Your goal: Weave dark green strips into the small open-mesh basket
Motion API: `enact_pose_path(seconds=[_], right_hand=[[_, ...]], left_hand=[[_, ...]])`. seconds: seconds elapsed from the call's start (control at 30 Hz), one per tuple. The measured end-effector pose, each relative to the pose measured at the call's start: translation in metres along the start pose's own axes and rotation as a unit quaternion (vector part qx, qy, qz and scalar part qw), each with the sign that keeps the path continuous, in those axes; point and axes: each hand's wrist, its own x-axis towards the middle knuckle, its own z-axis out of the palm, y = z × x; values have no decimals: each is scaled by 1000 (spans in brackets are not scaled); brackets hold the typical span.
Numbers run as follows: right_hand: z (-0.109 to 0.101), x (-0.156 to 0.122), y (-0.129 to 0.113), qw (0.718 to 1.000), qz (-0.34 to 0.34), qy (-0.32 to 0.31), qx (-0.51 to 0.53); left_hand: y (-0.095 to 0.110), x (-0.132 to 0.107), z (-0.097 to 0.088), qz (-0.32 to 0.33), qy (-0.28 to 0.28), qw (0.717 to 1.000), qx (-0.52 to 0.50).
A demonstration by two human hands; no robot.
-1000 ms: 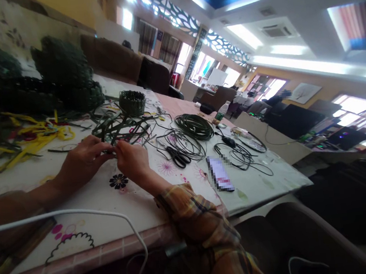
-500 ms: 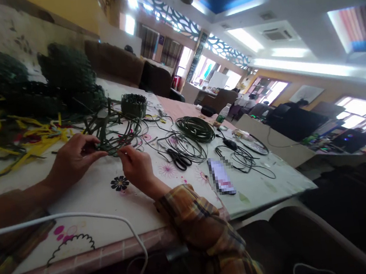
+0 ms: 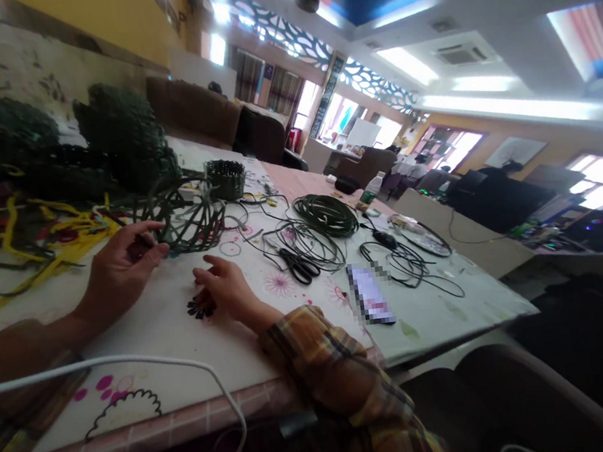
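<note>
Strips of dark green, bent into an open frame (image 3: 183,222), sit just beyond the fingertips of the left hand (image 3: 120,274); its thumb and index finger reach the frame's near edge, though from where I stand I cannot tell whether they pinch it. The right hand (image 3: 226,290) is empty, fingers apart and half curled, above the worktop (image 3: 187,372) and short of the frame. My worry is springiness: with just one hand at it, the frame could tip or a loose end flick out if that contact slackens. Beyond the right hand, a tangle of thin strands (image 3: 312,247) lies beside black scissors (image 3: 300,265), and a stray tip might snag there and drag things askew. The white cable (image 3: 147,358), passing in front of the left forearm (image 3: 21,356), could catch too. The left hand's lower fingers are partly hidden. Past that hand, yellow strips (image 3: 69,240) run towards a dark heap (image 3: 121,127) whose pieces blur together, and right of the right hand a flat object (image 3: 370,294) is too pixelated to read.
</note>
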Motion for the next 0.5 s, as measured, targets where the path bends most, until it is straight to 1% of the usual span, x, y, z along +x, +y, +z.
enact_pose_path(seconds=[0.03,0.1,0.17,0.23,0.3,0.4,0.5], right_hand=[[-2,3,3,994,21,-29,99],[-6,8,6,963,50,-78,255],[-10,11,7,937,64,-82,334],[-13,13,7,927,66,-52,365],[-14,14,7,926,43,-25,375],[-15,15,7,927,3,-18,375],[-15,15,6,935,-20,-5,355]], left_hand=[[1,0,0,-17,1,1000,-15],[2,0,1,-35,-3,999,-32],[2,0,1,-42,-9,998,-42],[0,-1,2,-49,-22,997,-60],[0,-2,2,-56,-41,994,-83],[5,-3,2,-69,-55,991,-102],[14,-5,2,-59,-65,993,-74]])
